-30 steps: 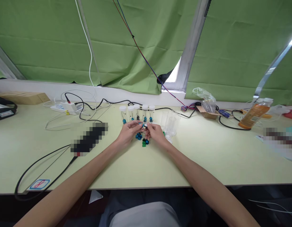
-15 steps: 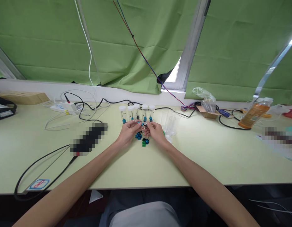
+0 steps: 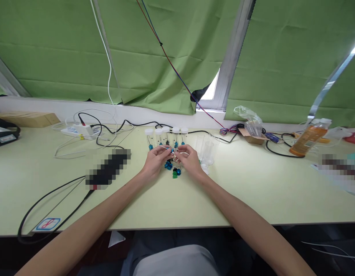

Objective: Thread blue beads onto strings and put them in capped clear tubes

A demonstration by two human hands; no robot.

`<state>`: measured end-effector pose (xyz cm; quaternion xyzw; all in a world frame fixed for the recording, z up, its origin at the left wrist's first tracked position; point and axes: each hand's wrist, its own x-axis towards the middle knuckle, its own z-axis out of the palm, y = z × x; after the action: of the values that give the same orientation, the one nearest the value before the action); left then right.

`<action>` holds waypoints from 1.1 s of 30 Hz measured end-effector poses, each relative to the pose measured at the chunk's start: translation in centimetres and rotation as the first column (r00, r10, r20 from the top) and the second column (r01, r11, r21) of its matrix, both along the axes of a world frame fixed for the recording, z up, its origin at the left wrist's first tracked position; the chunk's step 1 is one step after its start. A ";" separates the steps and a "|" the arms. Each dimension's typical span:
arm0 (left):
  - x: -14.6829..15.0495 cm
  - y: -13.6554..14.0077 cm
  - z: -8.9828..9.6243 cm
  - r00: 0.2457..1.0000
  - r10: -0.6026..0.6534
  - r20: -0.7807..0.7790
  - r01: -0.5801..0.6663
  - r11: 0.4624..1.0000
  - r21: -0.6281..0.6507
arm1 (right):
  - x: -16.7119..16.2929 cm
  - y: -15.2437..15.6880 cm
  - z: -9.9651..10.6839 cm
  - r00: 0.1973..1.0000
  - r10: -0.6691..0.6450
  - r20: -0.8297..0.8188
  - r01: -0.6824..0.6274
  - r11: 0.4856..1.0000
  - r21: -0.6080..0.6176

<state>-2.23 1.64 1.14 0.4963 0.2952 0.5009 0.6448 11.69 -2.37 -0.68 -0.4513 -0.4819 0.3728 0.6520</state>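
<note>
Thin metal rod with a small blue fitting at its lower end: both lie between the hands, raised over the table in front of the capped clear vials. The left hand pinches the assembly between thumb and forefinger, the rod projecting up and leftward past the fingertips. The right hand has thumb and fingers drawn together right beside the fitting; cannot tell whether they grip a part or merely steady it.

Handling, by judgement: very light, so weight should hardly matter. The rod looks stiff lengthwise, yet thin enough to bend under a sideways push. The fitting has a glossy look, probably hard and somewhat slippery — a roll between the fingertips seems the likelier trouble than breakage. Best hold: pads on opposite sides of the blue fitting, close to where the rod meets it, leaving the shaft's far end free.

Nearby, below the hands: loose blue pieces and a green piece on the tabletop. Uncapped clear tubes stand beyond the right hand — thin-walled by appearance, easily tipped by a knuckle.
</note>
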 end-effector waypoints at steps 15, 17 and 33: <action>0.1 0.0 -0.2 1.000 -0.019 -0.014 0.019 1.000 0.019 | 0.0 0.2 -0.2 1.000 -0.003 0.005 0.003 0.999 -0.035; 0.1 -0.1 -0.1 1.000 -0.016 -0.014 0.016 1.000 0.024 | 0.1 0.4 -0.3 1.000 0.003 0.005 -0.003 0.999 -0.039; -0.1 0.1 0.1 1.000 0.002 -0.010 -0.002 1.000 -0.014 | -0.1 -0.1 -0.1 0.998 -0.015 0.069 0.019 0.998 -0.057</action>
<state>-2.31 1.71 1.20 0.4939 0.3028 0.4969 0.6462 11.62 -2.45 -0.80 -0.4866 -0.4889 0.3653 0.6251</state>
